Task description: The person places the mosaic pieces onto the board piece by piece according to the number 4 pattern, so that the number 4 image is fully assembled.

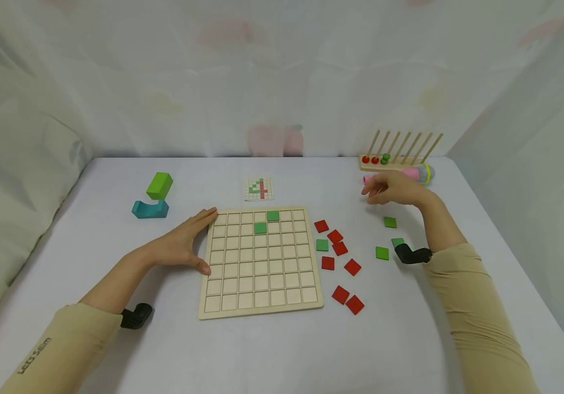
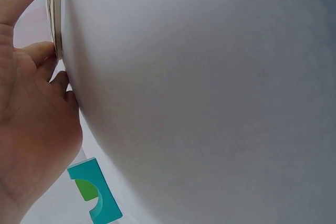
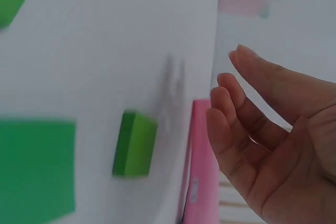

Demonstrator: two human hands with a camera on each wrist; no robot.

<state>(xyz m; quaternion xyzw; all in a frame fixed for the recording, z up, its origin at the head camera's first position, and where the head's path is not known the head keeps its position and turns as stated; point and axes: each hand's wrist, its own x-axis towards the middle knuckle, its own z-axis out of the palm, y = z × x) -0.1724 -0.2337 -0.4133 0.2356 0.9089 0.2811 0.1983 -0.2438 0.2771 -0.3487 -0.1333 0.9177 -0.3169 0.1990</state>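
Note:
My left hand [image 1: 178, 243] rests at the left edge of a wooden grid board [image 1: 262, 312], fingers near its far corner and thumb lower on that side. Two green tiles [image 1: 260, 227] lie in the board's upper cells. The right hand [image 1: 392, 187], fingers loosely bent, hovers at the far right with nothing between thumb and fingertips. Below it are several loose green tiles [image 1: 390, 222], one of them [image 3: 135, 145] also in the right wrist view. A pink toy microphone [image 1: 411, 173] lies just behind that hand. Several red tiles [image 1: 328, 263] and one green tile [image 1: 322, 245] are right of the board.
Behind the board lies a small pattern card [image 1: 258, 189] with green and red squares. Far left are a green block [image 1: 159, 185] and a teal arch-shaped block [image 1: 150, 209]. A wooden peg stand [image 1: 395, 166] with red and green beads stands at the back right.

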